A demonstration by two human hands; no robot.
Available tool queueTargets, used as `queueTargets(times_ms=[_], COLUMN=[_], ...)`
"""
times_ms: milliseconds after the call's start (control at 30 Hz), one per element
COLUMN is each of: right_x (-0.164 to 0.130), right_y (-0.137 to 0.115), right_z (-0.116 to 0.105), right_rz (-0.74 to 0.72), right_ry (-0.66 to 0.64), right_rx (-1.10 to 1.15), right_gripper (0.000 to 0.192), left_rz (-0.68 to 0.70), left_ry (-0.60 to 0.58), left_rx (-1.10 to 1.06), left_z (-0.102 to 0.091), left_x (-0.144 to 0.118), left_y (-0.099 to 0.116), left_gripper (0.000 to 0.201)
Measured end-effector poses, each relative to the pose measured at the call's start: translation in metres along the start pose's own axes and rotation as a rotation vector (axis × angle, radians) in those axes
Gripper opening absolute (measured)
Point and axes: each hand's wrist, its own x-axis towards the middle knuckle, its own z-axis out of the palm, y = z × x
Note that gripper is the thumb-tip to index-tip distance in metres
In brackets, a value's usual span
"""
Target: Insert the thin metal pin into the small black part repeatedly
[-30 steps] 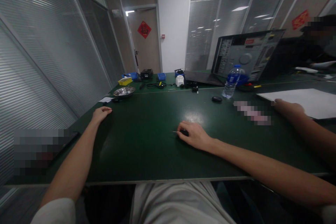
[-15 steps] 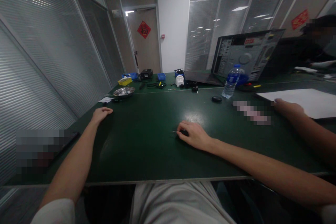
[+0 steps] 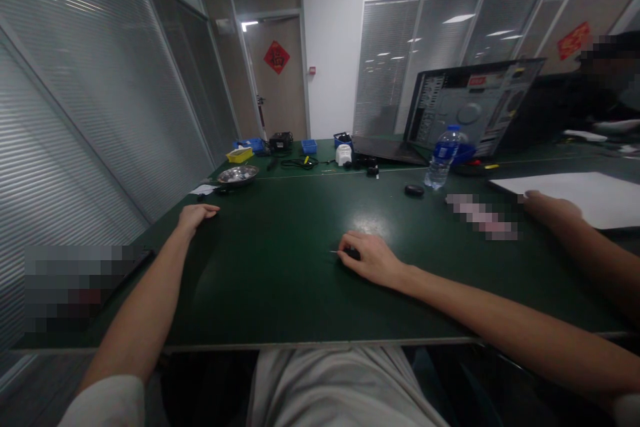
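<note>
head view: the right hand (image 3: 373,257) lies palm down on the green table (image 3: 280,280), fingers curled around a small dark-handled tool (image 3: 350,253) whose thin metal tip (image 3: 334,252) sticks out to the left, flat along the tabletop. the grasp is loose but closed on the handle, near the middle of the table, just this side of a bright glare patch. the left hand (image 3: 196,215) rests on the table well to the left, fingers loosely curled inward, holding nothing; its fingertips touch the surface. a second person's hand (image 3: 550,205) lies at the right edge beside a white sheet (image 3: 580,197).

further back stand a water bottle (image 3: 441,159), a small dark round object (image 3: 414,190) near it, an open computer case (image 3: 475,110), a metal bowl (image 3: 238,175), a yellow tray (image 3: 239,155) and blue bins (image 3: 309,145) along the far edge.

against the earlier frames, little differs: the right hand keeps the same grip on the tool in the same spot, the tip pointing the same way. the left hand has crept slightly rightward and its fingers stretch a touch further forward. the whole scene sits a shade lower and to the right, as from a small head movement. the other person's hand has not shifted.
</note>
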Motion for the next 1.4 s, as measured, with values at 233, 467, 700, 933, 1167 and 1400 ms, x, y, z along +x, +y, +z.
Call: queueTargets(times_ms=[233,467,700,933,1167,1400], right_x=[0.000,0.000,-0.001,-0.003,-0.008,-0.010], right_y=[0.002,0.004,0.004,0.002,0.000,0.003], right_z=[0.000,0.004,0.005,0.004,0.002,0.003], right_rz=[-0.005,-0.016,-0.030,-0.025,-0.034,-0.013], right_ry=[-0.012,-0.001,0.007,0.021,0.002,0.006], right_rx=[0.006,-0.002,0.003,0.022,0.019,0.013], right_gripper=[0.009,0.010,0.010,0.009,0.010,0.009], left_rz=[-0.099,-0.102,0.145,0.620,0.639,0.694], left_ry=[-0.142,-0.322,-0.671,-0.975,-0.891,-0.846], left_rx=[-0.089,-0.121,-0.148,-0.362,-0.352,-0.275], left_z=[-0.001,-0.013,0.025,0.096,0.093,0.088], left_x=[0.002,-0.005,-0.068,-0.209,-0.241,-0.254], left_y=[0.003,0.007,0.081,0.173,0.174,0.178], left_gripper=[0.027,0.040,0.057,0.033,0.032,0.030])
